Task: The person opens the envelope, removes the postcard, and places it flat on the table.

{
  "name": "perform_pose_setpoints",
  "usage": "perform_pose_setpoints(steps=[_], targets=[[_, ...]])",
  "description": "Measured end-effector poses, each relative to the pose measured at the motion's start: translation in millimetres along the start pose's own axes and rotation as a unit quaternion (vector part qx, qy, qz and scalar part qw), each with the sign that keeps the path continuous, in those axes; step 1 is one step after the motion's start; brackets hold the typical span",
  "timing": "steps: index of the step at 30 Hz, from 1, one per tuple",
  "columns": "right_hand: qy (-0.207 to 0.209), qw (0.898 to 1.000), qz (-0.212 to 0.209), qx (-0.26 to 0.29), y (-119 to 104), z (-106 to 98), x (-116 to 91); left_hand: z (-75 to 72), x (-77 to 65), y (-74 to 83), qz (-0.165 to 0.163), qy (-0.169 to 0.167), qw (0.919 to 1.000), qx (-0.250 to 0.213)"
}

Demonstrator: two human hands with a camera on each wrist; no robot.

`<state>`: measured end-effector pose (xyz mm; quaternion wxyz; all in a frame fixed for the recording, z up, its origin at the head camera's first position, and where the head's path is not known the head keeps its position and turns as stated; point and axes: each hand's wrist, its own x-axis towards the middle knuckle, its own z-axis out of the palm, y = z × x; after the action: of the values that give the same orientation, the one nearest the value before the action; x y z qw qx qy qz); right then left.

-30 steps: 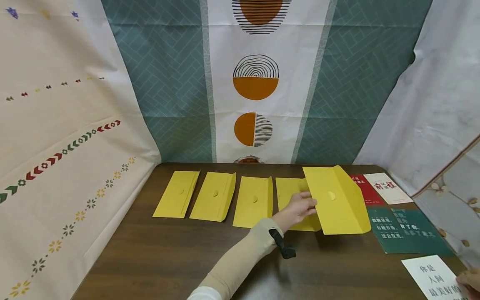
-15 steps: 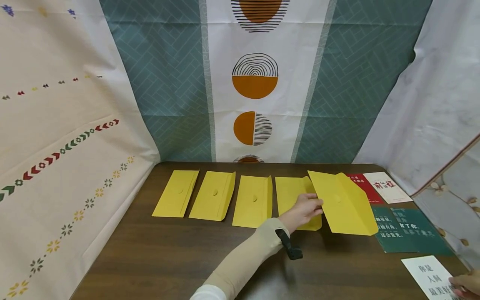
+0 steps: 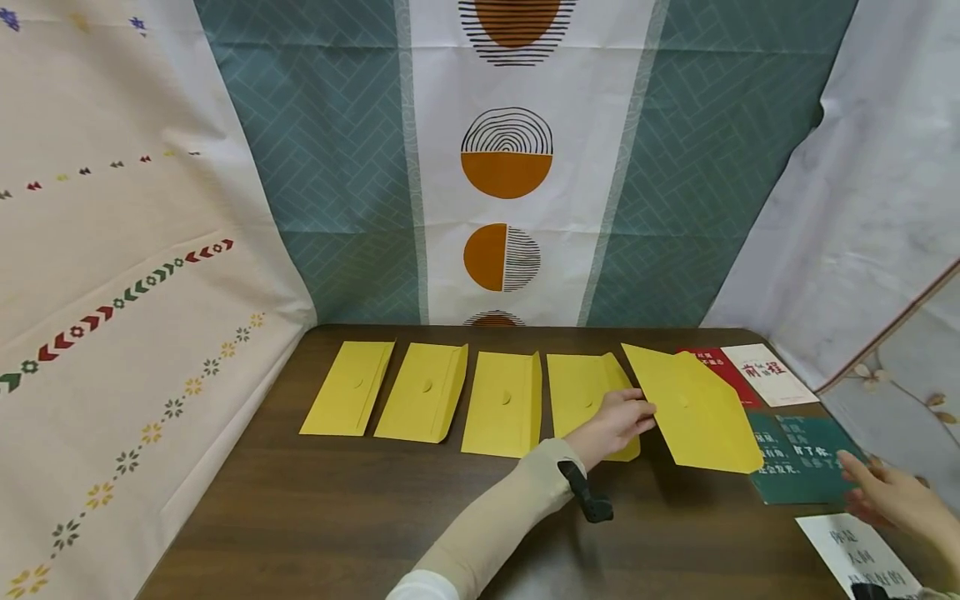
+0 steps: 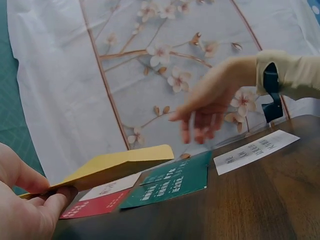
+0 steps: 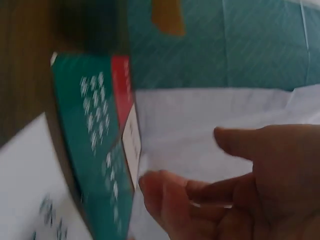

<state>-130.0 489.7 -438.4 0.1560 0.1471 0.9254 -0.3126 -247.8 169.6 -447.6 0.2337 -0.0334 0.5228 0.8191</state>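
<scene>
My left hand (image 3: pixel 617 423) pinches the left edge of a yellow envelope (image 3: pixel 693 412), lifted and tilted above the table. In the left wrist view, thumb and fingers grip the envelope (image 4: pixel 117 162) at its near end. My right hand (image 3: pixel 892 497) is raised at the right, fingers loosely bent and holding nothing. Below it lies a white card (image 3: pixel 855 554) with dark lettering, partly covered by the right wrist in the head view. Two dark green cards (image 3: pixel 795 483) with pale lettering overlap just beyond. The right wrist view shows the bare right hand (image 5: pixel 235 185) near these cards.
Several yellow envelopes lie in a row across the dark wooden table (image 3: pixel 337 517), including one (image 3: pixel 502 408) in the middle. A red card (image 3: pixel 720 367) and a cream card (image 3: pixel 767 373) lie at the back right. Patterned cloths (image 3: pixel 345 167) hang around the table.
My right hand has let go of the white card and risen up and left over the cards. The left hand has carried the envelope slightly right, tilting it more.
</scene>
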Motion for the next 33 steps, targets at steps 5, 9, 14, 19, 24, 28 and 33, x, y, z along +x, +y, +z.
perform_pose_setpoints(steps=[5, 9, 14, 19, 24, 28, 33], targets=[[-0.057, 0.992, -0.066, 0.091, -48.8, 12.0, 14.3, -2.6, 4.1, -1.5, 0.001, -0.012, 0.9999, -0.004], [-0.104, 0.983, -0.098, 0.113, -70.6, 22.6, 26.0, -2.2, 8.0, -5.1, -0.002, -0.013, 0.9999, 0.000], [-0.142, 0.973, -0.129, 0.127, -76.8, 28.6, 38.2, 0.3, 11.9, -8.7, 0.006, 0.010, 0.9990, 0.043], [-0.147, 0.968, -0.153, 0.133, -78.4, 31.1, 47.3, 2.7, 15.9, -9.3, 0.018, 0.031, 0.9963, 0.078], [-0.118, 0.974, -0.141, 0.130, -85.8, 33.7, 56.2, 4.3, 16.6, -9.6, 0.016, 0.036, 0.9946, 0.096], [-0.099, 0.980, -0.127, 0.120, -91.6, 36.5, 63.0, 4.7, 10.8, -10.2, -0.002, 0.028, 0.9930, 0.114], [-0.068, 0.987, -0.111, 0.099, -99.5, 38.8, 73.1, 4.3, -1.4, -8.5, -0.040, -0.003, 0.9939, 0.103]])
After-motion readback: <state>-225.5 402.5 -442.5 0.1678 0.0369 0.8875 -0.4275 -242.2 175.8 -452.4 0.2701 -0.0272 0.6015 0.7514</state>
